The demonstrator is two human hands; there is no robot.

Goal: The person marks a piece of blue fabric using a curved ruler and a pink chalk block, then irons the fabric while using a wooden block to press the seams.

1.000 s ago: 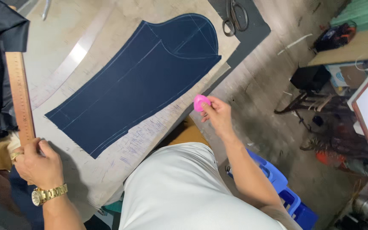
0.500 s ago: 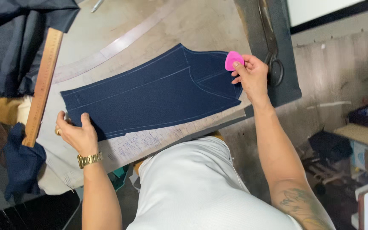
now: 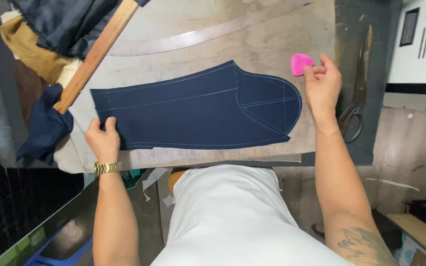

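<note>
A cut piece of navy cloth (image 3: 193, 111) with pale chalk lines lies flat on the worn work table (image 3: 272, 34). My left hand (image 3: 103, 139) rests on the cloth's near left corner, fingers pressing the edge; a gold watch sits on that wrist. My right hand (image 3: 323, 84) is just past the cloth's rounded right end and pinches a pink piece of tailor's chalk (image 3: 300, 63) between thumb and fingers, held above the table and off the cloth.
A wooden ruler (image 3: 94, 55) lies slanted at the upper left, partly under a heap of dark and tan fabric (image 3: 55, 24). A long curved metal ruler (image 3: 213, 32) crosses the far side. Large scissors (image 3: 357, 93) lie on a dark mat to the right.
The view has swung so the cloth now lies level across the table. My left hand moved from beside the wooden ruler onto the cloth's corner. My right hand keeps the pink chalk.
</note>
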